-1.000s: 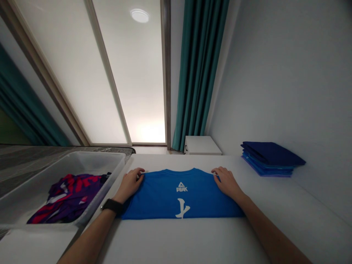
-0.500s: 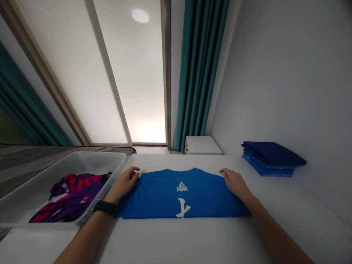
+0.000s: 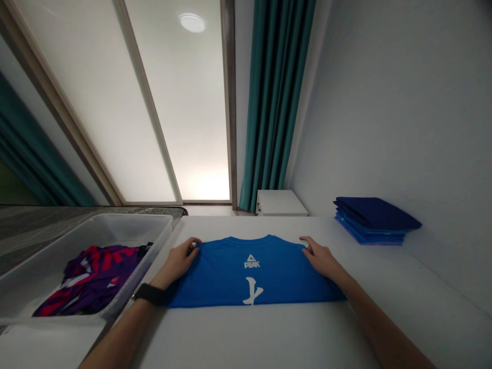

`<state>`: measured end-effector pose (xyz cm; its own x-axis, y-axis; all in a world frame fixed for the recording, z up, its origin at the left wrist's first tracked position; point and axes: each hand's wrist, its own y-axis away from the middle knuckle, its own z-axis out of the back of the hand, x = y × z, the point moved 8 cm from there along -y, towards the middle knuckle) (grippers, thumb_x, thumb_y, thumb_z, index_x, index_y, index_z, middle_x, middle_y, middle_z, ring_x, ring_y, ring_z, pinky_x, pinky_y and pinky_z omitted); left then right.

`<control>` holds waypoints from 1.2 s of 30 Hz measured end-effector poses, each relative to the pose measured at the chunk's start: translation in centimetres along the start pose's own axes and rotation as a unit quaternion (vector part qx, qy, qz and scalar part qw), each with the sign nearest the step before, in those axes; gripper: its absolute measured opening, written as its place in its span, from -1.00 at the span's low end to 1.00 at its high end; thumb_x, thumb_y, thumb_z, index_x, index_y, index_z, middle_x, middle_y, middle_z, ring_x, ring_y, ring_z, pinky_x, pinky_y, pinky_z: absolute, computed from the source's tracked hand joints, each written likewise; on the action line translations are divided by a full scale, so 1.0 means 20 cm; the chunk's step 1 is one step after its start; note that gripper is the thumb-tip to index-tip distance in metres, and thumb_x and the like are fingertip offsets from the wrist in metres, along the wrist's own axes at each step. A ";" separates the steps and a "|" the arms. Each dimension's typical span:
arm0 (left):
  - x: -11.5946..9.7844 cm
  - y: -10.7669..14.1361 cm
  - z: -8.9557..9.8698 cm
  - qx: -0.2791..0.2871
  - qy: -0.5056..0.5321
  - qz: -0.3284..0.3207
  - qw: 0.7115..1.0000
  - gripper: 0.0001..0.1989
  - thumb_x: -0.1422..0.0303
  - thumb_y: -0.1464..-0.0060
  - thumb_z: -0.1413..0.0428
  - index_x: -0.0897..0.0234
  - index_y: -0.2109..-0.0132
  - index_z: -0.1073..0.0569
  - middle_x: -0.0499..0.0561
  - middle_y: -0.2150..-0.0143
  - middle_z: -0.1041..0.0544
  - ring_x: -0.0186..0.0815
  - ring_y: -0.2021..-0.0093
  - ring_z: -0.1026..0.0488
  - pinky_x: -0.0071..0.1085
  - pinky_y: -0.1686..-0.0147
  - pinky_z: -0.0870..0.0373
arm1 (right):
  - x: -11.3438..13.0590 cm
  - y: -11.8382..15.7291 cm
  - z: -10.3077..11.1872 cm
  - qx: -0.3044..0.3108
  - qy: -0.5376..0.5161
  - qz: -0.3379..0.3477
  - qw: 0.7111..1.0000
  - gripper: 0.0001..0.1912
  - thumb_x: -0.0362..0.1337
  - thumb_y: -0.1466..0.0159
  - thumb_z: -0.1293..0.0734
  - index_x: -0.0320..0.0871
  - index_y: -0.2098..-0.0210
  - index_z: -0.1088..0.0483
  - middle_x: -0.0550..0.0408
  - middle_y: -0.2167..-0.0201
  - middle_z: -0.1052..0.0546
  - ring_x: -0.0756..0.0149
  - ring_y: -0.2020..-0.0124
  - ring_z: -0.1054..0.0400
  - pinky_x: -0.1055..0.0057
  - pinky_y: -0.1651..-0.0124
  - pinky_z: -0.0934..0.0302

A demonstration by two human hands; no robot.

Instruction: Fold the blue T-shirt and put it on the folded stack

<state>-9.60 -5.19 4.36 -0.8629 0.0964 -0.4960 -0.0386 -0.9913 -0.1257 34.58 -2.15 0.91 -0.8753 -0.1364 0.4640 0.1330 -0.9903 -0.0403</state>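
A blue T-shirt (image 3: 215, 277) lies on the white table with its bottom edge straight and its neckline at the far side. A white PEAK logo and part of a white character show on it. My left hand (image 3: 182, 261), with a black band on the wrist, has thumb and fingers closed at the left shoulder. At the right shoulder, my right hand (image 3: 321, 260) grips the fabric with its thumb on top, while the index finger reaches past the edge. Fingertips under the cloth are hidden.
To the left stands a translucent plastic bin (image 3: 154, 225) holding purple and red clothing (image 3: 103, 277). A stack of folded blue garments (image 3: 372, 220) sits at the back right by the wall (image 3: 403, 102). Beyond the white table (image 3: 246, 338) is a small white cabinet (image 3: 282, 202).
Both hands have moved inward onto the T-shirt's shoulders, and their fingers have closed there. The whole view has shifted slightly. The T-shirt still lies on the table.
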 end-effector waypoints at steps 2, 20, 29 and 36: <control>-0.01 0.00 0.01 -0.003 0.007 -0.003 1.000 -0.65 0.17 -0.12 0.11 0.23 0.11 -0.44 -0.02 0.38 -0.52 -0.20 0.38 -0.47 -0.36 0.35 -0.32 | 0.00 0.00 0.00 -0.014 -0.001 0.002 1.000 -0.58 -0.26 -0.30 -0.09 -0.06 -0.13 -0.26 0.18 0.46 -0.46 0.19 0.35 -0.41 0.20 0.04 -0.13; -0.01 0.05 0.08 -0.019 -0.001 -0.057 0.998 -0.64 0.22 -0.07 0.00 0.23 0.08 -0.55 0.06 0.27 -0.54 -0.13 0.26 -0.49 -0.26 0.18 -0.38 | 0.01 0.05 0.07 -0.006 -0.107 0.060 0.992 -0.66 -0.21 -0.24 -0.15 -0.09 0.06 -0.42 0.04 0.24 -0.51 0.16 0.23 -0.39 0.20 0.07 -0.27; -0.06 0.15 0.16 -0.113 -0.053 -0.136 0.983 -0.72 0.21 -0.21 0.06 0.21 0.16 -0.49 0.11 0.22 -0.49 -0.10 0.14 -0.43 -0.20 0.04 -0.35 | 0.01 0.17 0.13 -0.121 -0.063 0.115 0.984 -0.70 -0.20 -0.31 -0.12 -0.08 0.08 -0.40 -0.06 0.10 -0.49 0.09 0.00 -0.35 0.10 -0.15 -0.18; -0.13 0.28 0.24 -0.087 0.043 -0.137 0.986 -0.75 0.17 -0.19 0.04 0.19 0.21 -0.44 0.07 0.13 -0.51 -0.17 0.13 -0.46 -0.32 0.12 -0.40 | 0.04 0.32 0.19 -0.113 -0.099 0.128 0.980 -0.81 -0.17 -0.30 -0.15 -0.05 0.27 -0.36 -0.07 0.15 -0.45 0.09 0.08 -0.35 0.19 0.05 -0.29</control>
<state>-9.99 -11.50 8.99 -0.7861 0.3734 -0.4926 -0.1713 -0.8973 -0.4068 36.55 -8.43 4.29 -0.7159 -0.3951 0.5756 0.2100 -0.9082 -0.3621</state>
